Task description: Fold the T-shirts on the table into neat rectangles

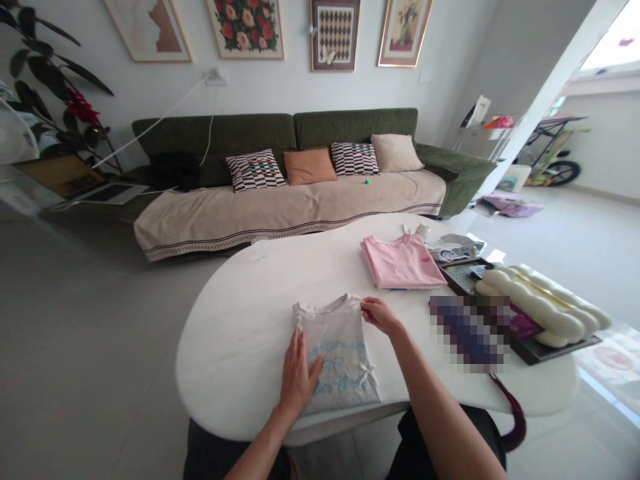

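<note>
A folded grey T-shirt [340, 340] with blue lettering and a bow print lies near the front edge of a white oval table [250, 320]. My left hand [299, 373] rests flat on its left side, fingers stretched out. My right hand [380, 315] pinches the shirt's upper right corner by the shoulder. A folded pink garment [400, 261] lies farther back on the table, to the right.
On the table's right end sit a dark tray [550, 350] with a cream bubble-shaped object [540, 303] and some white packaging [453, 247]. A green sofa [300, 173] with several cushions stands behind the table. A plant [60, 100] and a laptop [80, 183] are at left.
</note>
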The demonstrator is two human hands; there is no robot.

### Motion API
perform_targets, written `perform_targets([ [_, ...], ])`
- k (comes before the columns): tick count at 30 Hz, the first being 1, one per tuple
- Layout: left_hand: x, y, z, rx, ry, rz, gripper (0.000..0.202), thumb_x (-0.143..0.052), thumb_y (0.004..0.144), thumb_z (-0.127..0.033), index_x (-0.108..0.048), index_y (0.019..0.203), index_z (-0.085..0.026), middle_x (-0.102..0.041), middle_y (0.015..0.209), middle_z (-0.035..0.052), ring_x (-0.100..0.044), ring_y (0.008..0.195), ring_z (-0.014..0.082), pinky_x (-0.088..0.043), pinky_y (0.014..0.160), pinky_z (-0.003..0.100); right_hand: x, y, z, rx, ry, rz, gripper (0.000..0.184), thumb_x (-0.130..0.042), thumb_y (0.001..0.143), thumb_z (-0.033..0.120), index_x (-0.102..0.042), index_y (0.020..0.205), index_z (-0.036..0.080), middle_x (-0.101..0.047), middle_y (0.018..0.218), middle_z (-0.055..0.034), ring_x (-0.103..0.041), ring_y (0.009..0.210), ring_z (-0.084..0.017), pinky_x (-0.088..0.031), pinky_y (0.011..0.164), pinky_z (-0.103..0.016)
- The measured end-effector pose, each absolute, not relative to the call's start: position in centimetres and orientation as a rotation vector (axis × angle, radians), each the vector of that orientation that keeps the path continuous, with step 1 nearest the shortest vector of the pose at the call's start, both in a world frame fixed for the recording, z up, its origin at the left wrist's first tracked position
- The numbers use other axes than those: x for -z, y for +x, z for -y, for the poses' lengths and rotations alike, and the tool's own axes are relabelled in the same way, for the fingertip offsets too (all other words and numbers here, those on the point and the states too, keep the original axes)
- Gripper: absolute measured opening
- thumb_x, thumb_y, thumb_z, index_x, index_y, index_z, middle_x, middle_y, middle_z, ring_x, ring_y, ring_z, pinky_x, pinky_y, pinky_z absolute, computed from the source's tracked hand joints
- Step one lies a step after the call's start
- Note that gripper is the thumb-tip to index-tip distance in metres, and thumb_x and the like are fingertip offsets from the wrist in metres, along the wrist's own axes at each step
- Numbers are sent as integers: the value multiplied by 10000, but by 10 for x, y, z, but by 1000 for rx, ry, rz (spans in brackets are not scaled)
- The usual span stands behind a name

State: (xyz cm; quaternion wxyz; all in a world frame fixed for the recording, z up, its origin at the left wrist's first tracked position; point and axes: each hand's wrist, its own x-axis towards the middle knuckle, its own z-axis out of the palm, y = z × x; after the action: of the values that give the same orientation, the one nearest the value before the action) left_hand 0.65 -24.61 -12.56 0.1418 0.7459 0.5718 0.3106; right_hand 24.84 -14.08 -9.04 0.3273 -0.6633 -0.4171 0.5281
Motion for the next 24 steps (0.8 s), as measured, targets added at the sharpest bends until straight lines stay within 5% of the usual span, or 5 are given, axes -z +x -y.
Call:
perform_targets([
  [6, 124, -5, 218, -1018, 1738, -1667, 575, -475, 797, -397, -344, 1294, -139, -405, 1323, 154, -379, 1216, 240, -317, 996, 388, 102, 239, 139, -1329, -1814, 1062, 310, -486, 855, 356, -507, 1090, 155, -550, 1055, -52, -561, 872, -150, -483, 741, -351],
  [9, 110, -15, 178, -966, 1312, -1694, 448, -468, 802, -364, -473, 1181, -125, -598, 1089, 132, -556, 1011, 218, -435, 851, 329, 106, 236, 143, -1220, -1845, 1115, 262, -527, 823, 367, -568, 917, 126, -591, 823, -12, -558, 667, -98, -468, 597, -253],
  [14, 91, -21, 134, -880, 1218, -1577, 309, -487, 784, -347, -606, 924, -98, -663, 839, 79, -626, 758, 175, -483, 633, 248, 102, 234, 149, -1079, -1807, 1213, 225, -569, 711, 372, -590, 714, 148, -487, 479, 63, -435, 419, -59, -315, 422, -170],
  [18, 87, -20, 127, -852, 1262, -1522, 256, -494, 783, -278, -588, 977, -141, -664, 813, 29, -624, 697, 127, -476, 612, 210, 99, 233, 152, -1025, -1763, 1272, 291, -451, 742, 417, -593, 800, 169, -501, 504, 62, -451, 428, -72, -333, 439, -178],
  [24, 89, -9, 132, -890, 1378, -1751, 283, -508, 762, -201, -533, 1038, -144, -623, 957, 82, -600, 832, 154, -453, 757, 261, 95, 230, 167, -750, -1905, 1287, 374, -439, 746, 392, -532, 1009, 143, -595, 736, -38, -571, 671, -156, -410, 638, -255],
])
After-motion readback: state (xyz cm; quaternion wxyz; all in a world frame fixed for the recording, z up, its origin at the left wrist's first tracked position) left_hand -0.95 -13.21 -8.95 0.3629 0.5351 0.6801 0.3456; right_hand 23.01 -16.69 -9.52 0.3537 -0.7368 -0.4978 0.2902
